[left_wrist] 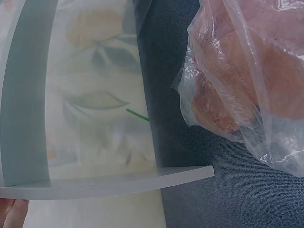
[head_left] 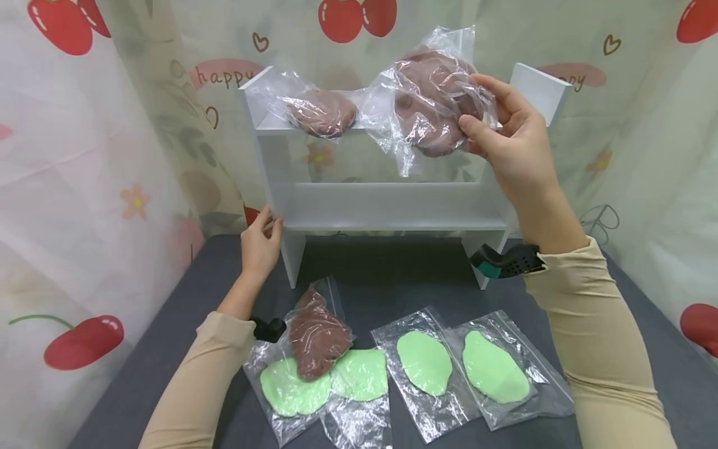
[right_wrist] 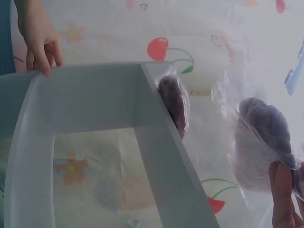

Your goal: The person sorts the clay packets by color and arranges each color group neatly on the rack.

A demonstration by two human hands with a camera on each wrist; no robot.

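Clear bag (head_left: 384, 115) with brown lump (head_left: 429, 103) inside, pinched by right hand (head_left: 521, 149); left hand (head_left: 260, 249) loosely touches shelf (head_left: 387, 202)

Raised bag (head_left: 405, 161): transparent, glossy with white highlights; lump inside (head_left: 429, 106) dusky pinkish brown. Shelf-top lump (head_left: 325, 113): similar brown, clear bag. Table lump (head_left: 318, 340): deeper reddish brown. Four flat slabs (head_left: 424, 363): uniform pale mint green, in clear bags (head_left: 412, 408). Rack (head_left: 387, 206): plain white, greyish in shade. Tabletop (head_left: 415, 265): dark blue-grey, finely ribbed in left wrist view. Curtain (head_left: 162, 293): off-white; print of red cherries (head_left: 84, 342), green stems, peach-orange flowers (head_left: 135, 201), brown heart outlines, grey-green leaves, brown "happy" lettering on pink patches. Sleeves (head_left: 597, 324): beige. Wrist cameras (head_left: 516, 259): black; right one has a teal patch.
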